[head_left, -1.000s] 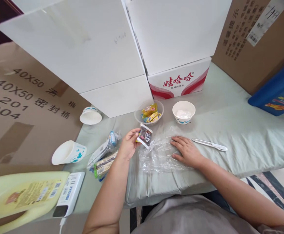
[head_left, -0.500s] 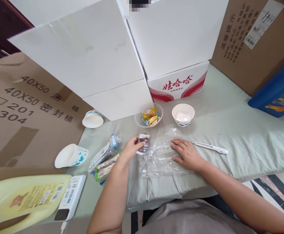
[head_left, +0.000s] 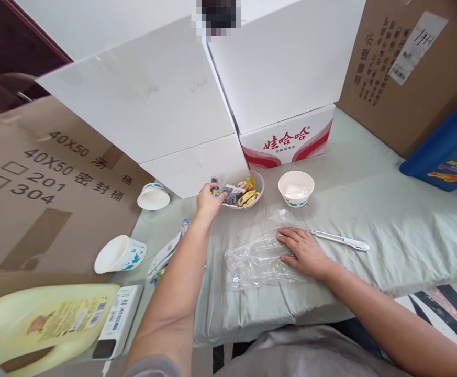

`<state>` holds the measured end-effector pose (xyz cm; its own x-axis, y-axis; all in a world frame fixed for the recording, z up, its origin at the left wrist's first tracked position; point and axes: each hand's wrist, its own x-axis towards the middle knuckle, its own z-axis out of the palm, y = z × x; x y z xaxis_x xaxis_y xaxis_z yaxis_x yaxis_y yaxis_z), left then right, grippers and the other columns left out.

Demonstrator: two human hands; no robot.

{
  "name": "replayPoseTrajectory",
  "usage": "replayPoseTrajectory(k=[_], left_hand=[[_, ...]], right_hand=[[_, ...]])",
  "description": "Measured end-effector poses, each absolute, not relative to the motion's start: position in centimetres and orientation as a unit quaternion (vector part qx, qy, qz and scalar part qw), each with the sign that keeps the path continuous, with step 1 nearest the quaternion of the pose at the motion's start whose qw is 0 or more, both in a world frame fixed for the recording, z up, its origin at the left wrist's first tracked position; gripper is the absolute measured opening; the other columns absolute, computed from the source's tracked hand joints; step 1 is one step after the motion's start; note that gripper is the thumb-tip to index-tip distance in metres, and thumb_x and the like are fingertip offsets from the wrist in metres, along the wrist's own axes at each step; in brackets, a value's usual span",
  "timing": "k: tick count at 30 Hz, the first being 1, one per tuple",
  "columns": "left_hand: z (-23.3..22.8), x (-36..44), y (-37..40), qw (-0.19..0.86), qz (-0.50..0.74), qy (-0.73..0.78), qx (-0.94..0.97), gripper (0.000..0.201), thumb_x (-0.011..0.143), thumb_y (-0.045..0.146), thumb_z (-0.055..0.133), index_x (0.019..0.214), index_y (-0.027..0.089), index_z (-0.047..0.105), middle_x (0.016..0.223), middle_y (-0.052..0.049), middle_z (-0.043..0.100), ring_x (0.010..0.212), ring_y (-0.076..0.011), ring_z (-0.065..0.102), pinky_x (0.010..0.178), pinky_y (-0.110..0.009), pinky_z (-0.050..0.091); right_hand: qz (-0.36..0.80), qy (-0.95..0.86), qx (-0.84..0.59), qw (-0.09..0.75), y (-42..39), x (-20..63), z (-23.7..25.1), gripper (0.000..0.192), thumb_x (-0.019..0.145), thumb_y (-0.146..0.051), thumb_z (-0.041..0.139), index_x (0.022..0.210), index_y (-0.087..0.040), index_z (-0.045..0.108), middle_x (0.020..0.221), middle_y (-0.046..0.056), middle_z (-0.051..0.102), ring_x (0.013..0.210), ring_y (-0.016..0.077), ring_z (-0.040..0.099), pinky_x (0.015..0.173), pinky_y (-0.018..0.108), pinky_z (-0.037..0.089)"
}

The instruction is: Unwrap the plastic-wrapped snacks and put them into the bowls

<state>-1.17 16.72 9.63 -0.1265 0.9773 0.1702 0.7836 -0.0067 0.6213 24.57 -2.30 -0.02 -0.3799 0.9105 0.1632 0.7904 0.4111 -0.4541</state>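
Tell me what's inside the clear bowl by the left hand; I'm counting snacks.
The clear bowl holds yellow wrapped snacks and a dark packet that the left hand holds at its rim. Anything beneath them is covered, so no exact count.

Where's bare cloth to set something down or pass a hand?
Free: the green cloth right of the white pen, up to the blue box; also the near strip below the clear plastic bag. Crowded: around the snack bowl with the left hand, and the wrappers and paper cups at left.
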Motion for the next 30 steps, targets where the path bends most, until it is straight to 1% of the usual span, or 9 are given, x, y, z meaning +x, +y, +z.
replayPoseTrajectory(k=[3,7,12,16,19,22,26,28,30], left_hand=[[9.4,-0.7,16.6,0.134,0.268,0.687,0.662,0.035,0.076,0.022,0.066,0.11,0.017,0.059,0.101,-0.006,0.068,0.094,-0.0188,0.064,0.086,-0.03,0.048],[10.0,0.3,16.0,0.066,0.166,0.643,0.745,0.033,0.078,0.02,0.065,0.111,0.019,0.06,0.115,-0.009,0.064,0.107,-0.0232,0.06,0.095,-0.034,0.044],[10.4,1.5,16.2,0.029,0.039,0.606,0.794,0.036,0.077,0.027,0.069,0.111,0.021,0.059,0.12,-0.01,0.061,0.115,-0.0294,0.055,0.099,-0.042,0.04],[10.5,1.5,16.6,0.048,0.021,0.592,0.804,0.052,0.067,0.033,0.079,0.112,0.018,0.059,0.121,-0.011,0.061,0.113,-0.0287,0.055,0.094,-0.035,0.044],[11.5,1.3,16.7,0.042,0.021,0.588,0.808,0.044,0.069,0.027,0.074,0.11,0.018,0.06,0.117,-0.009,0.062,0.108,-0.0255,0.058,0.093,-0.032,0.045],[13.3,1.2,17.3,0.013,0.025,0.589,0.808,0.04,0.07,0.026,0.07,0.108,0.02,0.06,0.113,-0.008,0.064,0.106,-0.0254,0.059,0.088,-0.032,0.047],[14.5,0.9,18.6,-0.016,-0.076,0.564,0.822,0.04,0.068,0.024,0.068,0.108,0.022,0.063,0.112,-0.007,0.067,0.102,-0.0268,0.062,0.084,-0.034,0.048],[14.1,0.6,18.9,-0.003,-0.13,0.544,0.829,0.038,0.064,0.018,0.067,0.102,0.023,0.068,0.106,-0.004,0.07,0.098,-0.0252,0.064,0.083,-0.032,0.048],[13.4,0.2,18.9,0.009,-0.145,0.525,0.839,0.037,0.062,0.014,0.066,0.097,0.024,0.071,0.105,-0.002,0.071,0.097,-0.0219,0.065,0.084,-0.027,0.048]], right_hand=[[0.153,-0.815,-0.522,0.199,-2.3,24.5,-0.1,0.048,0.086,-0.035,0.063,0.13,-0.017,0.057,0.143,0.011,0.052,0.133,0.0287,0.044,0.108,0.048,0.038],[0.154,-0.814,-0.523,0.198,-2.3,24.5,0.0,0.047,0.087,-0.034,0.063,0.13,-0.018,0.057,0.143,0.011,0.052,0.132,0.0289,0.045,0.107,0.049,0.038],[0.154,-0.814,-0.523,0.199,-2.4,24.6,0.0,0.046,0.087,-0.034,0.062,0.13,-0.017,0.057,0.143,0.011,0.052,0.132,0.0288,0.045,0.108,0.048,0.038],[0.154,-0.814,-0.521,0.205,-2.3,24.6,-0.2,0.046,0.087,-0.034,0.062,0.13,-0.017,0.058,0.142,0.011,0.052,0.132,0.0288,0.045,0.108,0.049,0.038],[0.154,-0.814,-0.52,0.21,-2.3,24.6,-0.3,0.045,0.087,-0.033,0.062,0.129,-0.019,0.058,0.142,0.011,0.053,0.131,0.0293,0.046,0.107,0.049,0.039],[0.153,-0.812,-0.519,0.218,-2.2,24.6,-0.4,0.042,0.088,-0.033,0.061,0.128,-0.021,0.059,0.141,0.01,0.053,0.13,0.0293,0.047,0.106,0.048,0.04],[0.152,-0.811,-0.52,0.222,-2.2,24.6,-0.6,0.041,0.088,-0.032,0.06,0.128,-0.021,0.059,0.141,0.009,0.054,0.13,0.029,0.047,0.106,0.048,0.04],[0.153,-0.811,-0.521,0.22,-2.2,24.7,-0.6,0.042,0.088,-0.032,0.06,0.128,-0.02,0.059,0.141,0.009,0.054,0.13,0.029,0.047,0.107,0.049,0.04],[0.155,-0.811,-0.521,0.217,-2.2,24.7,-0.5,0.042,0.088,-0.032,0.061,0.128,-0.02,0.059,0.141,0.01,0.054,0.13,0.0291,0.047,0.106,0.048,0.04]])
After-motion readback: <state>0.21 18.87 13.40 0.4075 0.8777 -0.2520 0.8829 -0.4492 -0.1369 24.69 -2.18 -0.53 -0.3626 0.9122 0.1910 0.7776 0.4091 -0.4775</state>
